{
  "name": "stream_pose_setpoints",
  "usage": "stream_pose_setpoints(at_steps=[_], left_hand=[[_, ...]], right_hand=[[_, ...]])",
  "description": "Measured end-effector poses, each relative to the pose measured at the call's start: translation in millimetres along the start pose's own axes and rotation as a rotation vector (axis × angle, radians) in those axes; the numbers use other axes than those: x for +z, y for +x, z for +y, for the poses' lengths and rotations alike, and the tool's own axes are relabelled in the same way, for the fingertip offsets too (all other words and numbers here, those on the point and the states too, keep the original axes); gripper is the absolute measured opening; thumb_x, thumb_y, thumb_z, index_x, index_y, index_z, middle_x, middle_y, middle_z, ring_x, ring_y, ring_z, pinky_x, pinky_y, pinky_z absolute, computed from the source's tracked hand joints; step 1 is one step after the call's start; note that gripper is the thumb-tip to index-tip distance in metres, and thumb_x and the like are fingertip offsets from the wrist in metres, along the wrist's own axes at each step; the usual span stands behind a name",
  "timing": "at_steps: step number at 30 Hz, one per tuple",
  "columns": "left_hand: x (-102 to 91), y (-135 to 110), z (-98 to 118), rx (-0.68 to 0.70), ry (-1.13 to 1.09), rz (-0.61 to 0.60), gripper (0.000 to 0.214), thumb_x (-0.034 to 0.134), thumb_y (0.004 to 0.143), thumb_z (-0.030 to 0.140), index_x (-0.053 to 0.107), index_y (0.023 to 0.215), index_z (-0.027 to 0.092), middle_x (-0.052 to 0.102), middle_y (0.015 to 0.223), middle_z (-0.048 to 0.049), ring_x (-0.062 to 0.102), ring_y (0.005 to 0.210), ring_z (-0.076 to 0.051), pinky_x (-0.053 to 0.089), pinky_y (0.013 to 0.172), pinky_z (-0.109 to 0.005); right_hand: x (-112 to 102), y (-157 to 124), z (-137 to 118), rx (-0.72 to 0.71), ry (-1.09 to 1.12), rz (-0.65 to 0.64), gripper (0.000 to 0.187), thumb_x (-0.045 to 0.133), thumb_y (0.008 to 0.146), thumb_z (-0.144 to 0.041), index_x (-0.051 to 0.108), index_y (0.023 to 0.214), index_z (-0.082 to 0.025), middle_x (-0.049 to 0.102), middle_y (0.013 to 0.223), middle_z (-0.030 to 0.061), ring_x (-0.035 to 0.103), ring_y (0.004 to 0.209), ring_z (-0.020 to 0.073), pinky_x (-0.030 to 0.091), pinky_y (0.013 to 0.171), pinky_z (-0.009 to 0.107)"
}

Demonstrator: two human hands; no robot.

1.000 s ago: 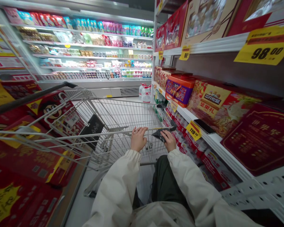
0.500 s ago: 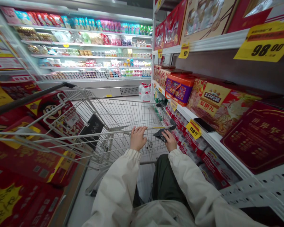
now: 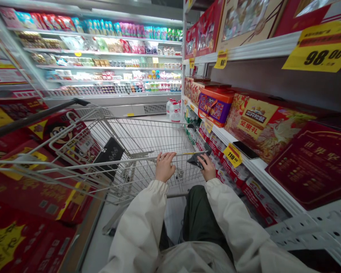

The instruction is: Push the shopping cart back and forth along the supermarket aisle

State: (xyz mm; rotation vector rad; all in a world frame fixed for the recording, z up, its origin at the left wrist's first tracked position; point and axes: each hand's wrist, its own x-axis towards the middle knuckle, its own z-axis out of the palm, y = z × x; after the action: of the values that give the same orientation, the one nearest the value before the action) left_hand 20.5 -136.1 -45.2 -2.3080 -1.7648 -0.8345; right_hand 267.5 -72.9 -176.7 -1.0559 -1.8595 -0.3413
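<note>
Steel cart handle is sitting in my left hand, fingers clenching it; my right hand is grasping a dark flat pouch against it, near red gift boxes lining the right shelf.

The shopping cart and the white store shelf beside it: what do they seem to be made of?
The shopping cart looks like thin metal wire with a bright plated finish: slim rods cross in a grid and catch the light. The white shelf looks like painted sheet steel, smooth and faintly glossy, with punched holes in its upright, though the exact metal can't be told.
</note>
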Motion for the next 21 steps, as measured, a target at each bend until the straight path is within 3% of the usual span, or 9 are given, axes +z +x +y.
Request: stream_pose_setpoints(at_steps=[8, 12, 17, 21], left_hand=[[-0.7, 1, 0, 0.007, 0.022, -0.013, 0.059, 0.052, 0.073, 0.013, 0.055, 0.13, 0.027, 0.063, 0.132, -0.0009, 0.05, 0.126, -0.024, 0.019, 0.12, -0.047], [-2.3, 1, -1, 0.015, 0.035, -0.012, 0.06, 0.051, 0.074, 0.012, 0.054, 0.132, 0.029, 0.062, 0.132, -0.0009, 0.05, 0.126, -0.024, 0.02, 0.12, -0.046], [-4.5, -1, -3, 0.02, 0.045, -0.017, 0.058, 0.051, 0.075, 0.013, 0.055, 0.131, 0.028, 0.063, 0.131, -0.0013, 0.051, 0.126, -0.024, 0.021, 0.12, -0.046], [-4.2, -3, -4, 0.007, 0.048, -0.004, 0.056, 0.051, 0.075, 0.013, 0.056, 0.129, 0.027, 0.064, 0.129, -0.0015, 0.051, 0.125, -0.024, 0.019, 0.12, -0.046]], right_hand=[[8, -6, 2, 0.016, 0.005, -0.044, 0.074, 0.043, 0.065, 0.007, 0.06, 0.13, -0.023, 0.062, 0.13, 0.0091, 0.049, 0.133, 0.0225, 0.048, 0.106, 0.041], [2, -11, 8, 0.009, 0.029, -0.044, 0.072, 0.044, 0.065, 0.006, 0.06, 0.13, -0.023, 0.062, 0.128, 0.009, 0.052, 0.13, 0.023, 0.048, 0.107, 0.042], [-9, -37, 24, 0.117, -0.006, -0.037, 0.067, 0.044, 0.064, 0.005, 0.065, 0.123, -0.02, 0.064, 0.12, 0.0121, 0.058, 0.121, 0.0251, 0.053, 0.099, 0.043], [-13, -43, 27, 0.079, 0.028, -0.068, 0.068, 0.045, 0.066, 0.005, 0.063, 0.126, -0.02, 0.062, 0.125, 0.0116, 0.055, 0.125, 0.0244, 0.05, 0.104, 0.042]])
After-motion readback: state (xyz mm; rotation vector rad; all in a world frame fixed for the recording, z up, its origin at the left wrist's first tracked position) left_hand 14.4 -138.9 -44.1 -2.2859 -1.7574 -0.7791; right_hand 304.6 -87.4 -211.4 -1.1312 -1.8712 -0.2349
